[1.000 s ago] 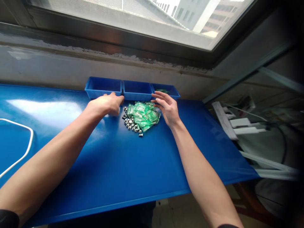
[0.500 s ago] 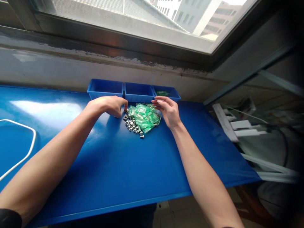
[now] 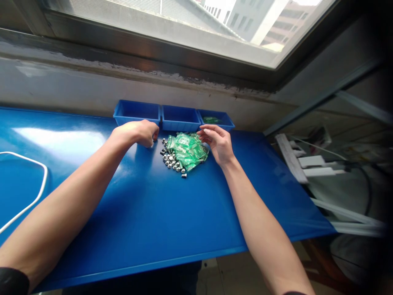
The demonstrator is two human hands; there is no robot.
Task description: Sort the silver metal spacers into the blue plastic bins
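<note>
My left hand (image 3: 146, 133) is closed in a pinch to the left of the pile, above the blue table. At its fingertips there is something small and dark, too small to name. Small silver metal fasteners (image 3: 171, 157), some showing round domed heads, lie loosely along the pile's left edge. Beside them is a heap of green-tinted clear plastic packets (image 3: 188, 151). My right hand (image 3: 219, 143) hovers at the heap's right side, its fingers loosely curved and apart, with nothing visible in them.
Behind the heap stand three blue bins: a left bin (image 3: 136, 119), a middle bin (image 3: 181, 126) and a right bin (image 3: 230, 126) with green packets inside. A white cable (image 3: 43, 180) curves across the blue table (image 3: 159, 221). White frame parts (image 3: 319, 166) stand past the right edge.
My left hand has drawn back a little to the left from the fasteners, its fingers now curled closer together. The right hand stays almost where it was.
</note>
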